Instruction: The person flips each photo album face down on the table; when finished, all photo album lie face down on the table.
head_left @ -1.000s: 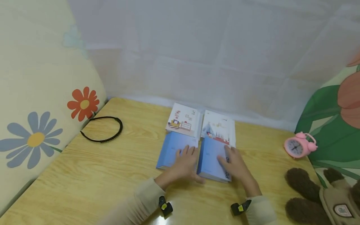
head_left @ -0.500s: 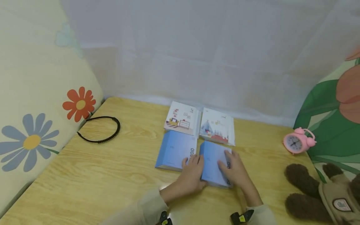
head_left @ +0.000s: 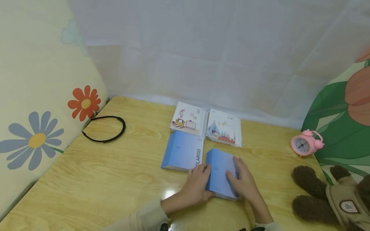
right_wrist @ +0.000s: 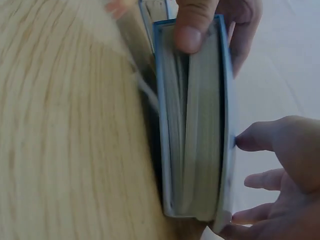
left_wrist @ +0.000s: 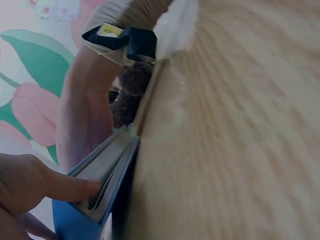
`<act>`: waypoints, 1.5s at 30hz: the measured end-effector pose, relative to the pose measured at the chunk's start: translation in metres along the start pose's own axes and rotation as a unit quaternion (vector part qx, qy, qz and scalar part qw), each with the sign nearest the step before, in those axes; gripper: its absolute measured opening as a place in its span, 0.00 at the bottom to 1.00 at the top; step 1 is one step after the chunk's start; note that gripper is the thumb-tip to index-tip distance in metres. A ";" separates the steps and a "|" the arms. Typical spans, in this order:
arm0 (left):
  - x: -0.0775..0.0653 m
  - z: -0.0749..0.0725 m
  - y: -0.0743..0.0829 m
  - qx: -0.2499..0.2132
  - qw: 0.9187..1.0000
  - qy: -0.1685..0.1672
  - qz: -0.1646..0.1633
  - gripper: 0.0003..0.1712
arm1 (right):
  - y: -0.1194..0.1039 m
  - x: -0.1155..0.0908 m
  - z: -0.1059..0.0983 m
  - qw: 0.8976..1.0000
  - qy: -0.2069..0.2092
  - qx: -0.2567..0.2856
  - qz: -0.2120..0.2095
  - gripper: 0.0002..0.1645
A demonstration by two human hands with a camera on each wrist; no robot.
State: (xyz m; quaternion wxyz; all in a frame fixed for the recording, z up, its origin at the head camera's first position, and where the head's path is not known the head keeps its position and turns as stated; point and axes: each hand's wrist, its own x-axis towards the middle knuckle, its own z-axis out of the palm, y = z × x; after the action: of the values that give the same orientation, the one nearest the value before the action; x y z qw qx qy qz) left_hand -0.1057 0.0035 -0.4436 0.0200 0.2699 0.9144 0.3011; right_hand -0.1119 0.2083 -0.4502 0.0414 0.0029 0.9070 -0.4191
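Note:
A thick blue album (head_left: 220,170), lettered on its cover, lies near the front of the table between both hands. My left hand (head_left: 196,185) grips its spine side, and in the left wrist view the thumb (left_wrist: 75,188) presses on the page edges. On the opposite side my right hand (head_left: 245,181) holds the album, its thumb on the cover. A second blue album (head_left: 182,150), marked POLAROID, lies flat to the left. Behind are two white illustrated albums, one on the left (head_left: 188,118) and one on the right (head_left: 224,125). The right wrist view shows the held album's page block (right_wrist: 200,130) end-on.
A black braided headband (head_left: 122,128) lies at the table's left edge. At the right edge stands a pink alarm clock (head_left: 304,143), with a brown plush toy (head_left: 315,202) in front of it. A white cloth (head_left: 185,57) hangs behind the wooden table (head_left: 115,179).
The right-hand blue album has slid towards the front, away from the white album behind it. My left hand has moved from over the left blue album onto the right one's spine.

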 end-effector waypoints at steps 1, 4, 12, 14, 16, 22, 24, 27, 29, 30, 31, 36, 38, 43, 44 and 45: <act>0.000 -0.002 0.001 -0.022 1.000 -0.003 0.000 0.53 | 0.000 -0.001 0.000 1.000 -0.004 0.012 0.001 0.39; 0.000 -0.011 0.005 -0.087 0.996 -0.013 -0.001 0.53 | -0.002 -0.002 -0.001 0.999 -0.009 0.041 -0.012 0.36; -0.001 -0.038 0.018 -0.080 0.995 -0.046 0.023 0.48 | -0.016 -0.001 -0.003 0.996 0.001 0.081 -0.042 0.35; -0.001 -0.042 0.022 -0.056 0.996 -0.048 0.040 0.44 | -0.020 0.001 -0.004 0.993 -0.011 0.113 -0.031 0.35; 0.001 -0.045 0.025 -0.034 0.997 -0.050 0.054 0.41 | -0.023 0.003 -0.006 0.988 -0.022 0.150 -0.031 0.35; 0.007 -0.045 0.035 -0.021 0.995 -0.059 0.073 0.37 | -0.027 0.004 -0.013 0.973 -0.040 0.227 -0.026 0.33; 0.007 -0.044 0.036 -0.032 0.995 -0.053 0.073 0.39 | -0.027 0.004 -0.015 0.970 -0.046 0.237 -0.022 0.34; 0.007 -0.040 0.032 -0.092 0.994 -0.035 0.052 0.52 | -0.027 0.004 -0.016 0.966 -0.055 0.251 -0.018 0.38; 0.006 -0.034 0.026 -0.135 0.990 -0.029 0.030 0.61 | -0.026 0.005 -0.017 0.965 -0.062 0.256 -0.016 0.40; 0.006 -0.030 0.023 -0.152 0.988 -0.030 0.016 0.66 | -0.026 0.005 -0.018 0.964 -0.062 0.258 -0.014 0.41; 0.006 -0.025 0.019 -0.166 0.986 -0.034 0.005 0.69 | -0.025 0.004 -0.018 0.963 -0.062 0.260 -0.014 0.41; 0.009 0.004 0.004 -0.181 0.981 -0.072 0.009 0.71 | -0.022 0.003 -0.021 0.961 -0.055 0.270 -0.008 0.39; 0.011 0.013 0.001 -0.182 0.980 -0.075 0.026 0.71 | -0.020 0.002 -0.021 0.960 -0.058 0.275 -0.001 0.39; 0.008 0.021 0.001 -0.113 0.991 -0.070 0.028 0.70 | -0.009 -0.004 -0.028 0.957 -0.057 0.284 0.025 0.38; 0.007 0.020 0.002 -0.092 0.993 -0.070 0.025 0.68 | -0.007 -0.006 -0.030 0.957 -0.052 0.284 0.024 0.38; 0.006 0.021 0.003 -0.071 0.995 -0.070 0.024 0.67 | -0.004 -0.009 -0.033 0.959 -0.043 0.279 0.023 0.37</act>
State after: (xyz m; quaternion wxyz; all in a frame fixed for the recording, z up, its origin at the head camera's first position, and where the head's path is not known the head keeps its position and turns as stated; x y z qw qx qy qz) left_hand -0.1053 0.0199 -0.4578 0.0958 0.3099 0.8802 0.3465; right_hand -0.1059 0.2311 -0.4252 0.0880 0.0172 0.7508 -0.6544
